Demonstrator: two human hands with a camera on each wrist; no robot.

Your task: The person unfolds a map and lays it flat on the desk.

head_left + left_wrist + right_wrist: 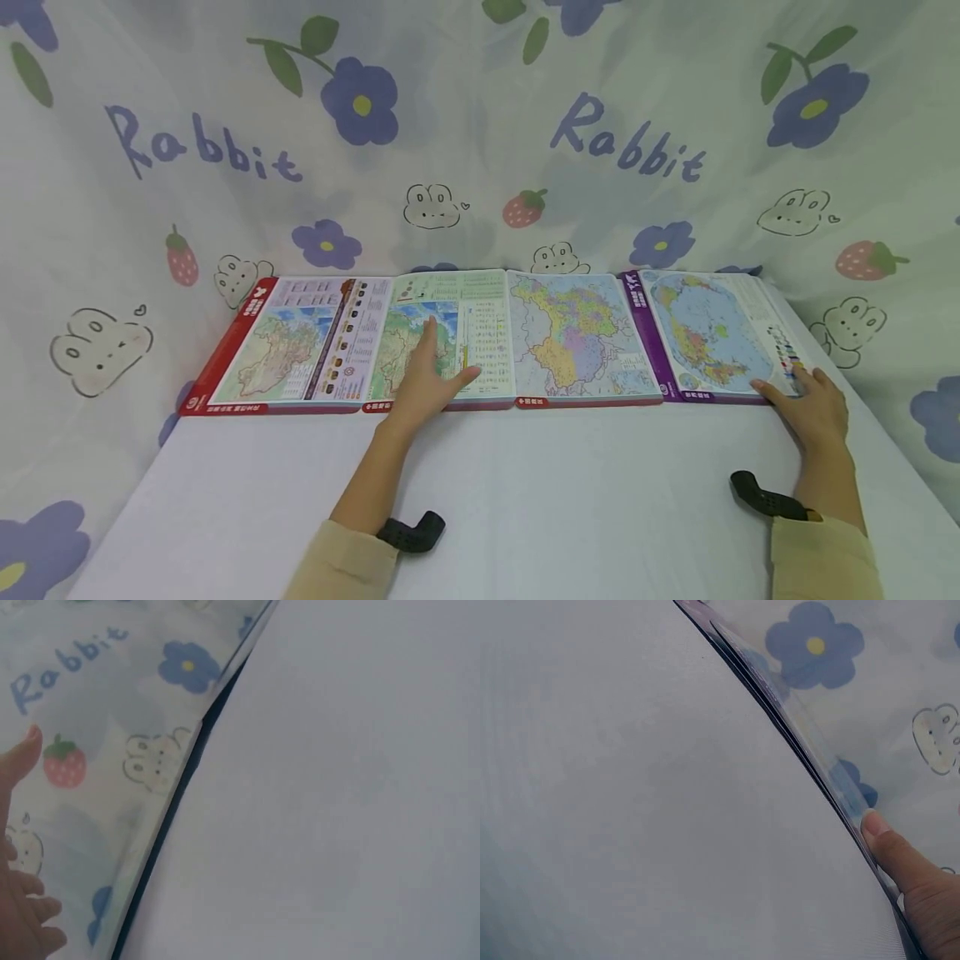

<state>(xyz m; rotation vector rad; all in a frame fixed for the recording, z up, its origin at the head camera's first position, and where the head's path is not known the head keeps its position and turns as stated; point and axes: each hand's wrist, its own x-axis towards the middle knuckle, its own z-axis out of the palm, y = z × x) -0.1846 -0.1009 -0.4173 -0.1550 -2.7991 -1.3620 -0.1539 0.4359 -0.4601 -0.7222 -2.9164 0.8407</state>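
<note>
the purple-banded world map point(712, 325) lies just left of and beyond the right hand point(817, 408), on the worktop point(570, 492), toward its far right corner. that hand spans the map's near right corner, thumb and fingers spread apart, the thumb tip against the near edge; whether it presses down, i cannot tell. the left hand point(423, 387) hovers over or rests on the green-bordered topographic map point(483, 325), i cannot say which; its thumb stands well out from the fingers and nothing shows in its grasp.

between the hands lies the political map of china point(570, 342); beyond the left hand, toward the far left corner, is the red-banded china map point(277, 350). the row's long axis runs left to right along the worktop's far edge, its near side facing both hands. the right hand is nearer the purple one, the left nearer the two on the left.

counted: four maps, two hands, two tan sleeves point(825, 554), two black wrist devices point(412, 533). behind stands a printed curtain point(480, 108) with two "rabbit" words and three strawberries in the head view.
</note>
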